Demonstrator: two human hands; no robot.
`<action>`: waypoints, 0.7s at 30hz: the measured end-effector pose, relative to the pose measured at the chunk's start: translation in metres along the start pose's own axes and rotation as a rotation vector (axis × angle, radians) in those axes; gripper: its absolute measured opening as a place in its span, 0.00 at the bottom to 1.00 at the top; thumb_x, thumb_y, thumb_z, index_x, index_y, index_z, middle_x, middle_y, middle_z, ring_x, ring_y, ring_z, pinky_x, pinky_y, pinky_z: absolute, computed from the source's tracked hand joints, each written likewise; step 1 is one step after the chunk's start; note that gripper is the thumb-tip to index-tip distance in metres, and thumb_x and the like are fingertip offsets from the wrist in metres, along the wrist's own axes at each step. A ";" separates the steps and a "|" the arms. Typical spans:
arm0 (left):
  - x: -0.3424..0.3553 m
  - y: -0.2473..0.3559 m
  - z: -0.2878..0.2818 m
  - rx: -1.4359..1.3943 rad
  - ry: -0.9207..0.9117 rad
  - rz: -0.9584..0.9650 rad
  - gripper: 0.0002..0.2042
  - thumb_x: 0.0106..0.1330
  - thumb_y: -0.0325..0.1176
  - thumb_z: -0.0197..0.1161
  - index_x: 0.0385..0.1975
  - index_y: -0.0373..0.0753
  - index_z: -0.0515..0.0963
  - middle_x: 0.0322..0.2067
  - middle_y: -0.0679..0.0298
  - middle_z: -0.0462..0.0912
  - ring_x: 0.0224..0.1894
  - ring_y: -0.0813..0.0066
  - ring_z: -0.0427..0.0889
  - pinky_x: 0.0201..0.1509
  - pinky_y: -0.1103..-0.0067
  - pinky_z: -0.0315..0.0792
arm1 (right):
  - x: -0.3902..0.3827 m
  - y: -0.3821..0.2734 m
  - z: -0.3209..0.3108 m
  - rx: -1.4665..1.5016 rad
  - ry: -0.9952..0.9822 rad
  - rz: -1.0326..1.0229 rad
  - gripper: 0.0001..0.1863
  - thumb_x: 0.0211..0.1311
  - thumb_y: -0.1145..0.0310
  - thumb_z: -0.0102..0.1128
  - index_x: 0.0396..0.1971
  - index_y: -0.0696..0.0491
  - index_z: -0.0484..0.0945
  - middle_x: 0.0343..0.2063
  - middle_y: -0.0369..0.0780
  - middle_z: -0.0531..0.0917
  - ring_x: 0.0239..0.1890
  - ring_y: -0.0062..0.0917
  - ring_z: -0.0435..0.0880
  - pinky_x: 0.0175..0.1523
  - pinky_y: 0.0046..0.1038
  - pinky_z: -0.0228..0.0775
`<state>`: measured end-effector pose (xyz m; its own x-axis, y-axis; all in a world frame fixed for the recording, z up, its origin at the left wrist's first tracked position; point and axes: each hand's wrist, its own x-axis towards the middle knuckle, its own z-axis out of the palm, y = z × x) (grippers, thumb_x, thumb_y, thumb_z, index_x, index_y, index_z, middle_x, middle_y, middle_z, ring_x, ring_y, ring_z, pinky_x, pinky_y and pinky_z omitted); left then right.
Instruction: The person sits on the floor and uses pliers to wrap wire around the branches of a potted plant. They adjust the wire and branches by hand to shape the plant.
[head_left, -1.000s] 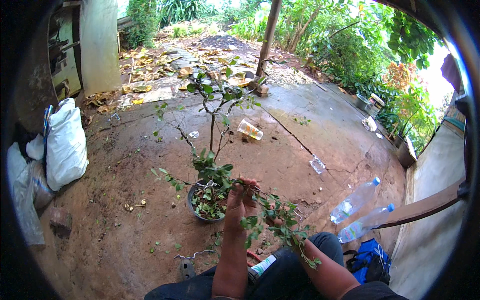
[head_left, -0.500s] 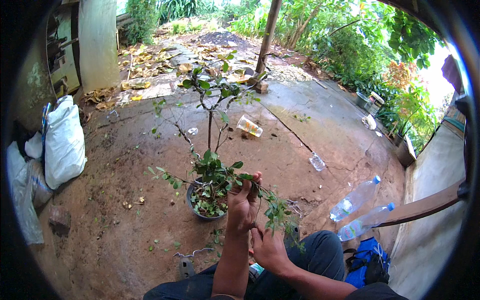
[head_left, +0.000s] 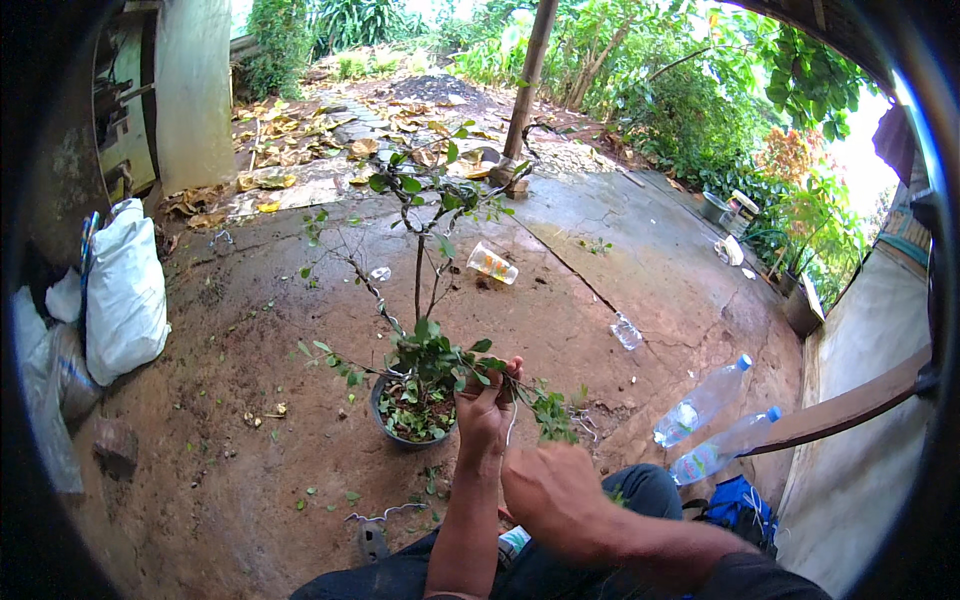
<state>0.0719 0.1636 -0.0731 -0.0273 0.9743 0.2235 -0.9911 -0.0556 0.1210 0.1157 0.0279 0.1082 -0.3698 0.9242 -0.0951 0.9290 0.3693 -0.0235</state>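
Observation:
A small bonsai-like tree (head_left: 419,265) with a thin trunk and green leaves grows in a dark round pot (head_left: 383,425). Wire is coiled around some of its branches. My left hand (head_left: 484,415) pinches a low leafy branch (head_left: 550,412) that reaches out to the right of the pot. From its fingertips a thin pale wire (head_left: 513,418) runs down toward my right hand (head_left: 555,495). That hand is closed at the wire's lower end, its back toward me and its fingertips mostly hidden. Leafy twigs partly show behind it.
Two clear bottles with blue caps (head_left: 705,402) lie at the right, near a blue bag (head_left: 738,510). A plastic cup (head_left: 492,263) and a small clear bottle (head_left: 627,332) lie beyond the pot. White sacks (head_left: 125,290) stand left. A bent wire piece (head_left: 385,514) lies near my foot.
My right hand has turned over and swung up in front of the branch's hanging leaves, drawing the wire into a straighter line. My left hand keeps its pinch.

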 end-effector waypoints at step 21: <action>0.000 0.022 0.039 -0.105 0.296 -0.219 0.22 0.85 0.47 0.44 0.55 0.33 0.76 0.49 0.51 0.87 0.54 0.62 0.85 0.60 0.64 0.79 | 0.061 0.045 -0.085 -0.225 -0.040 -0.511 0.04 0.55 0.73 0.61 0.30 0.57 0.81 0.25 0.49 0.85 0.33 0.46 0.89 0.40 0.49 0.78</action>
<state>0.0552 0.1536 -0.0327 0.1654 0.9824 -0.0872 -0.9852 0.1686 0.0316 0.1338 0.1092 0.1862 -0.7678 0.6191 -0.1650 0.6041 0.7853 0.1356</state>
